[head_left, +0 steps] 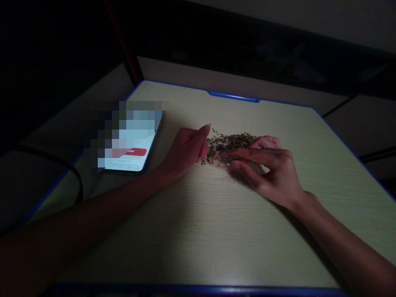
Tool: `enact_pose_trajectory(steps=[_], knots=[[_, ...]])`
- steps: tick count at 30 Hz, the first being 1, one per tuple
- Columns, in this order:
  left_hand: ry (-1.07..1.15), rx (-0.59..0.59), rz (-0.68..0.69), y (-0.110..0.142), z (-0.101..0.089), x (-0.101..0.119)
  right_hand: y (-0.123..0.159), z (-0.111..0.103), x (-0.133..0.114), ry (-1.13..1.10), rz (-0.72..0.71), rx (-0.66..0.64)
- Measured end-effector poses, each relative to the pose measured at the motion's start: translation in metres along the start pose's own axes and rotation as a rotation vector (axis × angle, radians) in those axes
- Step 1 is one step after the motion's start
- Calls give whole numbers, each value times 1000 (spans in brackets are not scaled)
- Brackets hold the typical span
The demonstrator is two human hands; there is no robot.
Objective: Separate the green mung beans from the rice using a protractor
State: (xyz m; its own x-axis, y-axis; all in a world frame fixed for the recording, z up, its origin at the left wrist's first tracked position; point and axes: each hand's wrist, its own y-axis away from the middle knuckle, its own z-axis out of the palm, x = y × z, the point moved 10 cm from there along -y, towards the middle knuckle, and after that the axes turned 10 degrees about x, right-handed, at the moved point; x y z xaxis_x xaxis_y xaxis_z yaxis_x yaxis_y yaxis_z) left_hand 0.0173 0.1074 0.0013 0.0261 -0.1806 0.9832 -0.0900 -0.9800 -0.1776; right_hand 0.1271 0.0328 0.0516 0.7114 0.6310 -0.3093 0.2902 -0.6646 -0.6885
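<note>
A heap of small green beans (pixel 232 142), looking like mung beans, lies loose on the tabletop between my hands. My left hand (pixel 190 146) is closed at the heap's left edge, fingers curled and thumb pointing up; a tiny dark speck shows by the thumb tip, and what the fingers hold is hidden. On the near right side, my right hand (pixel 275 165) is closed with thumb and forefinger on a clear plastic piece (pixel 222 161), perhaps a bag or a small container; its exact kind is unclear. Small pale grains (pixel 224 178) are scattered just in front of it.
A lit smartphone (pixel 133 152) lies on the left part of the pale wooden table (pixel 198 239), its screen partly blurred out. The table has a blue edge with a raised blue strip (pixel 233 96) at the back. A dark cable (pixel 77 181) curves at the left edge.
</note>
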Motion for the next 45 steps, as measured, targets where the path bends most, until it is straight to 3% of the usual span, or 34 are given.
enact_pose_trajectory(steps=[28, 45], knots=[[3, -16, 2, 1, 1, 0, 1, -8, 7, 89, 38, 56], [-16, -14, -5, 2, 1, 0, 1, -5, 4, 46, 4, 22]])
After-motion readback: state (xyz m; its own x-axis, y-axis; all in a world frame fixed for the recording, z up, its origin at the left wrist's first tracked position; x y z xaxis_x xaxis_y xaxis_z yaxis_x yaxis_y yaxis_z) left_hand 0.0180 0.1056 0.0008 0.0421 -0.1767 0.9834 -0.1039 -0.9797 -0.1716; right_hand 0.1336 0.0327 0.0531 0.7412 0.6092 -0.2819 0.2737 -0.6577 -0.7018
